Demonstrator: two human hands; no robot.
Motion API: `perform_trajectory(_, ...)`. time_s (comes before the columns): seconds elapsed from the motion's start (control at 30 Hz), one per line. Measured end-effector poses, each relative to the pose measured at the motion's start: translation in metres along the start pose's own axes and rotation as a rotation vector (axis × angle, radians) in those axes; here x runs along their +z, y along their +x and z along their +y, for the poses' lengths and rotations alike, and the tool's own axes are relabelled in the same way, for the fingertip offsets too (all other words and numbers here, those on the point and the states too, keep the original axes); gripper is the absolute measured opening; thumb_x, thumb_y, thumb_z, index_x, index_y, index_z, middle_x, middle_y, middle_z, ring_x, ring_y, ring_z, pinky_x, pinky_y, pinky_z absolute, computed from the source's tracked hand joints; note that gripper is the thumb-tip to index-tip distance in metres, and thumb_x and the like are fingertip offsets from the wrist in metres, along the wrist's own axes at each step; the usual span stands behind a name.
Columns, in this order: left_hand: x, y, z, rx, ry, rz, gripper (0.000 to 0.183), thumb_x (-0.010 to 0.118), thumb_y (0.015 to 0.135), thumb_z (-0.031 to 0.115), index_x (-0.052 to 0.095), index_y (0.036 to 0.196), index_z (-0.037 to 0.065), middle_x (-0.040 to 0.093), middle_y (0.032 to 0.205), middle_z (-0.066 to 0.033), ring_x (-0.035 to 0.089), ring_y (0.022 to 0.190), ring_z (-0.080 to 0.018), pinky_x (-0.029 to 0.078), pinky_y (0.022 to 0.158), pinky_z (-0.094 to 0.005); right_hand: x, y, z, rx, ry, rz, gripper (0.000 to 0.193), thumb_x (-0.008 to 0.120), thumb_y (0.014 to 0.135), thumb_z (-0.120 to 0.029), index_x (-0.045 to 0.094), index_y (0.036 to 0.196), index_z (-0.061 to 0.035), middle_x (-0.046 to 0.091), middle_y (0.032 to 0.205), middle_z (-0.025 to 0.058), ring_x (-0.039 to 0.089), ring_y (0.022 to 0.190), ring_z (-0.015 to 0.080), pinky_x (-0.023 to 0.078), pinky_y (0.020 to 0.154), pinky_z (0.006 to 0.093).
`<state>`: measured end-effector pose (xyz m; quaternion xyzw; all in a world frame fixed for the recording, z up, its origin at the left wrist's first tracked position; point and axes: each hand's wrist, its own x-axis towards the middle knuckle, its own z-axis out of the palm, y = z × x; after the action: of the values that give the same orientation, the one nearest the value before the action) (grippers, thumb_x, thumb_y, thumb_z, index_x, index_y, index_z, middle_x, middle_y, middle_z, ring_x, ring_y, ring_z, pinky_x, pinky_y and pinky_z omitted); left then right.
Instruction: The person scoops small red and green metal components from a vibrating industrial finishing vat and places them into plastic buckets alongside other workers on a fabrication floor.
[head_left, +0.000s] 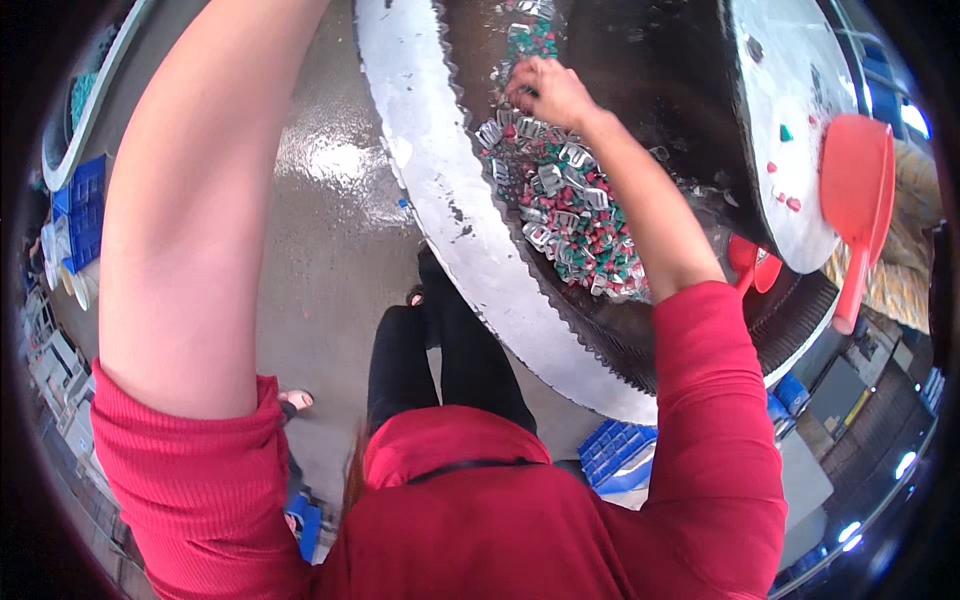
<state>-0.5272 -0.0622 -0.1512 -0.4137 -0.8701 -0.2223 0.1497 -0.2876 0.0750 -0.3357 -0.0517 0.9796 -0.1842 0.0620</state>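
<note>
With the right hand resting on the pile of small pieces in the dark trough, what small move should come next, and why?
Probably curl the right hand to gather a few of the small red, green and silver pieces. It lies on top of the pile with nothing visibly held. The left hand is out of view.

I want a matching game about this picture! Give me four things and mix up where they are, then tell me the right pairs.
Things:
1. right hand
2. red scoop
3. blue crate
4. metal clips

Places:
A. on the floor under the round table's rim
B. reaching into the heap of small parts
C. lying at the far right edge of the round table
D. scattered among the red and green pieces

Pairs: 1-B, 2-C, 3-A, 4-D
</note>
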Motion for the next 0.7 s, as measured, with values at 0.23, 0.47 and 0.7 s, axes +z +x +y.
perform_trajectory(0.23, -0.017, -0.038, 0.053, 0.169, 0.263, 0.111, 0.027, 0.048, 0.076, 0.015, 0.053, 0.099, 0.001, 0.050, 0.107, -0.0218, 0.046, 0.105, -0.0348, 0.036, 0.092, -0.0438, 0.003, -0.118, -0.040, 0.057, 0.136, -0.385, 0.023, 0.047, 0.082, -0.032, 0.061, 0.096, -0.0189, 0.053, 0.103, 0.0016, 0.048, 0.101, 0.0236, 0.035, 0.088, 0.0415)
perform_trajectory(0.47, -0.022, -0.111, 0.175, 0.208, -0.084, -0.439, 0.026, 0.053, 0.075, 0.019, 0.059, 0.099, 0.011, 0.061, 0.091, -0.0146, 0.059, 0.086, -0.0291, 0.047, 0.078, -0.0395, -0.161, -0.206, -0.113, 0.187, 0.036, -0.227, 0.030, 0.056, 0.078, -0.018, 0.055, 0.108, -0.0127, 0.051, 0.114, 0.0063, 0.048, 0.107, 0.0245, 0.039, 0.087, 0.0396)
perform_trajectory(0.7, -0.045, -0.075, 0.232, -0.056, -0.286, -0.719, 0.024, 0.046, 0.068, 0.013, 0.066, 0.081, 0.010, 0.064, 0.078, -0.0121, 0.061, 0.083, -0.0271, 0.047, 0.075, -0.0377, -0.349, -0.332, -0.046, 0.909, 0.376, 0.440, 0.043, 0.048, 0.085, -0.037, 0.062, 0.085, 0.0032, 0.059, 0.069, 0.0080, 0.055, 0.057, 0.0118, 0.043, 0.055, 0.0238)
